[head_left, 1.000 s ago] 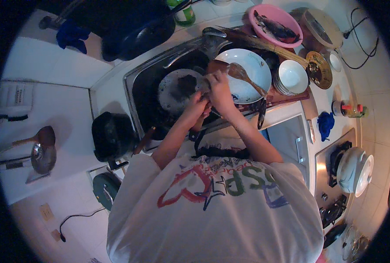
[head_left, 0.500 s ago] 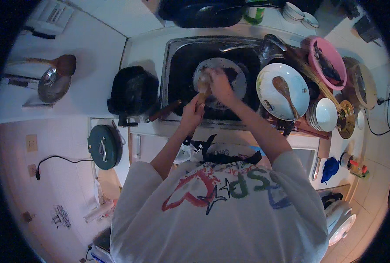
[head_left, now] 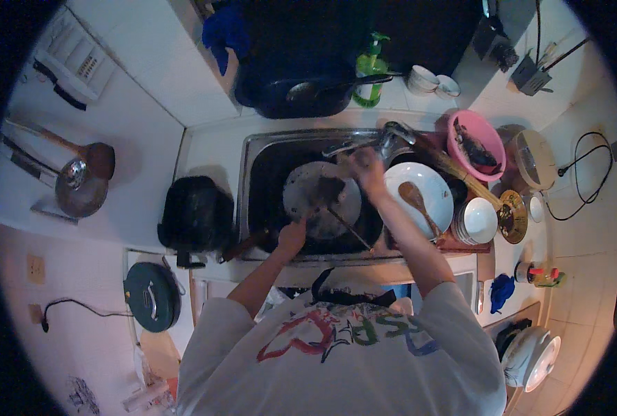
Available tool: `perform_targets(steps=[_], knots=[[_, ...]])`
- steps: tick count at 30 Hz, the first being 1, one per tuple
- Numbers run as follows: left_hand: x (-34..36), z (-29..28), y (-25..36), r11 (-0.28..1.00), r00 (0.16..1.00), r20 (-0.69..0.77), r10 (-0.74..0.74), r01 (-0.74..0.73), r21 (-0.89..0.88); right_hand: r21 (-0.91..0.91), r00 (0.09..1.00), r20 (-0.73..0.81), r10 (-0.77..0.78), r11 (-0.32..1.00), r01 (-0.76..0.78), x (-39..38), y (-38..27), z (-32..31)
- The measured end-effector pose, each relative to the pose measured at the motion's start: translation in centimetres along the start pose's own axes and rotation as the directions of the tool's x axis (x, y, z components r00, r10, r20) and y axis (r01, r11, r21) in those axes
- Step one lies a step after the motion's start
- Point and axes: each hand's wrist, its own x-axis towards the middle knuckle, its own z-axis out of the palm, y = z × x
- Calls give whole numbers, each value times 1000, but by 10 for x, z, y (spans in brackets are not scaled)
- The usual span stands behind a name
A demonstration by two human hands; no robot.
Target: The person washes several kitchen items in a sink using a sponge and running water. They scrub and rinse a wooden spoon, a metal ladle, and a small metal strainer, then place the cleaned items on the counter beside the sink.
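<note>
My left hand (head_left: 293, 236) is closed over the near left part of a round, foam-streaked pan or basin (head_left: 291, 201) in the dark sink (head_left: 263, 173). What its fingers hold is unclear. A thin brown stick (head_left: 353, 231) slants across the round vessel, its lower end near the sink's front edge. Whether my left fingers reach the stick does not show. Up by the faucet (head_left: 391, 141), my right hand (head_left: 367, 172) is smeared by motion, its fingers indistinct. A brown handle (head_left: 249, 244) juts over the sink's left edge.
Right of the sink lie a white plate (head_left: 398, 182) with a wooden spoon (head_left: 414, 197), stacked bowls (head_left: 478, 220) and a pink basin (head_left: 495, 142). A black container (head_left: 196, 215) stands left. Behind are a dark tub (head_left: 267, 90) and a green pump bottle (head_left: 371, 76).
My right hand has left the wooden utensil in my left hand and moved up toward the faucet. My left hand has lowered toward the sink's front. The view has tilted upward.
</note>
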Motion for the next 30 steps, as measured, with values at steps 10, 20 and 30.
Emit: perform_targets(steps=[10,20,30], knots=[[70,-93,63,949,941,-142,308,-315,-30,710,923,-144,357,687,-155,181,-39,-144],[351,-326,164,826,338,-802,493,-471,309,889,872,-11,489,404,-215,303,-9,-106],[406,-293,155,796,281,-878,388,-582,165,810,957,42,289,550,-201,318,15,-88]])
